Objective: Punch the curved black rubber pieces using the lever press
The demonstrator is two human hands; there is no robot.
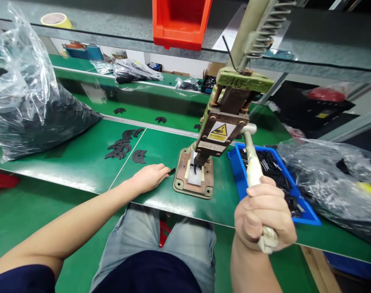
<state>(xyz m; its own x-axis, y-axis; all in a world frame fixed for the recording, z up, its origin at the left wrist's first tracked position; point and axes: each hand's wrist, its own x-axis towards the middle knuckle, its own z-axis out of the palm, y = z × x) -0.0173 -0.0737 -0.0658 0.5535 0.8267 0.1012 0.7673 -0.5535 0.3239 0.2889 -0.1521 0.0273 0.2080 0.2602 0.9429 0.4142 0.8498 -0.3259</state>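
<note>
My right hand (264, 211) is closed round the wrapped lever (253, 162) of a green hand press (225, 122). Under the press's ram, a small black part (195, 165) stands at the pale block on the base plate (193, 191). My left hand (150, 177) rests low over the green bench, just left of the base. Its fingertips pinch a small black plastic piece (172, 171). Several curved black parts (119, 148) lie in a loose pile left of that hand, with a few more (139, 156) beside them.
A blue bin (238, 175) of black parts stands right of the press, next to a clear plastic bag (332, 183). A large filled bag (45, 118) sits at the left. Overhead, a shelf holds a red bin (181, 38) and a tape roll (55, 20). Single parts (161, 119) lie behind the metal strip.
</note>
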